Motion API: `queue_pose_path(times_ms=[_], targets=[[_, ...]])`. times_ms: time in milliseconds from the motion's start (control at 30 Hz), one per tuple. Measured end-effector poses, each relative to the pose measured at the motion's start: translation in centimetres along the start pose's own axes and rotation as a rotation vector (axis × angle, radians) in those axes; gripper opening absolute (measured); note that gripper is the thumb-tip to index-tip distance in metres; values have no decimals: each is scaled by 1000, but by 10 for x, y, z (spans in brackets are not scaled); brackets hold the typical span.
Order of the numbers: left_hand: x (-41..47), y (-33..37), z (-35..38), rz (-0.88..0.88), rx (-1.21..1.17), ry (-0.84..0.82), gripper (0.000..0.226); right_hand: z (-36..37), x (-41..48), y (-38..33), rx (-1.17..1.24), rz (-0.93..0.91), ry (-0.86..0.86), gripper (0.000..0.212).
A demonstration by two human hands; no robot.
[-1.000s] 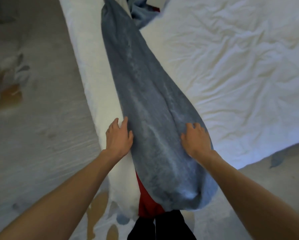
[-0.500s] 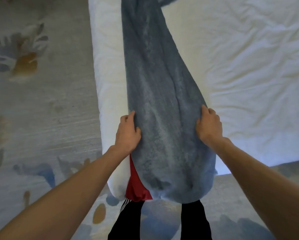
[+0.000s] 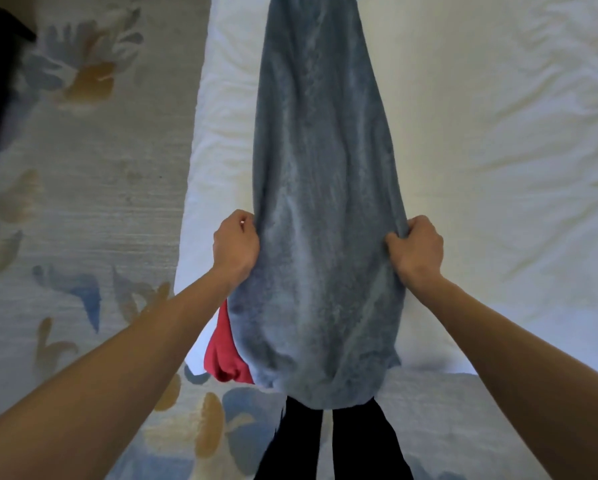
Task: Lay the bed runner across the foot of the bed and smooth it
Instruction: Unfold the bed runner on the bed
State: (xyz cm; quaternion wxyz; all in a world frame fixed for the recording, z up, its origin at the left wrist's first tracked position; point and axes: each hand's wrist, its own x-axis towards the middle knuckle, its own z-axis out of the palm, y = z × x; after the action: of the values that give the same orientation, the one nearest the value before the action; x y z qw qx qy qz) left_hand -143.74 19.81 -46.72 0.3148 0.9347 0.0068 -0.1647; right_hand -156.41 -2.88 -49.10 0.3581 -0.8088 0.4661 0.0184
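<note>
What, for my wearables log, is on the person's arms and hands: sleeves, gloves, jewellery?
The left arm and right arm are bare up to the frame's edge, with no sleeve showing. The left hand and right hand have no gloves, and there is no watch or bracelet at either wrist. A tiny pale glint on the left fingers is too small to identify.

Forearms (image 3: 124, 355) unsleeved; black trousers (image 3: 363, 445); red garment (image 3: 225, 355) at waist.

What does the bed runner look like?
Find the white bed. Along its left edge lies the bed runner, a long strip gripped by the left hand and right hand. Only it is fuzzy grey-blue: the bed is white, and the red cloth peeking beside its near end is small.
</note>
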Motion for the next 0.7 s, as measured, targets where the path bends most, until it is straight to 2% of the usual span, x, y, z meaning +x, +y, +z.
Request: queue_pose_path(times_ms=[133, 267, 467, 600, 700], targets=[[5, -4, 5, 25, 44, -69, 18, -5, 1, 13, -73, 1, 43, 18], [8, -11, 7, 32, 61, -107, 7, -12, 1, 25, -222, -73, 91, 30], [0, -13, 15, 82, 251, -71, 24, -41, 4, 56, -407, -108, 136, 36], [-4, -10, 25, 145, 349, 1, 15, -69, 8, 93, -492, -34, 163, 39], [-12, -9, 40, 195, 329, 35, 15, -69, 8, 108, -508, 65, 151, 37]])
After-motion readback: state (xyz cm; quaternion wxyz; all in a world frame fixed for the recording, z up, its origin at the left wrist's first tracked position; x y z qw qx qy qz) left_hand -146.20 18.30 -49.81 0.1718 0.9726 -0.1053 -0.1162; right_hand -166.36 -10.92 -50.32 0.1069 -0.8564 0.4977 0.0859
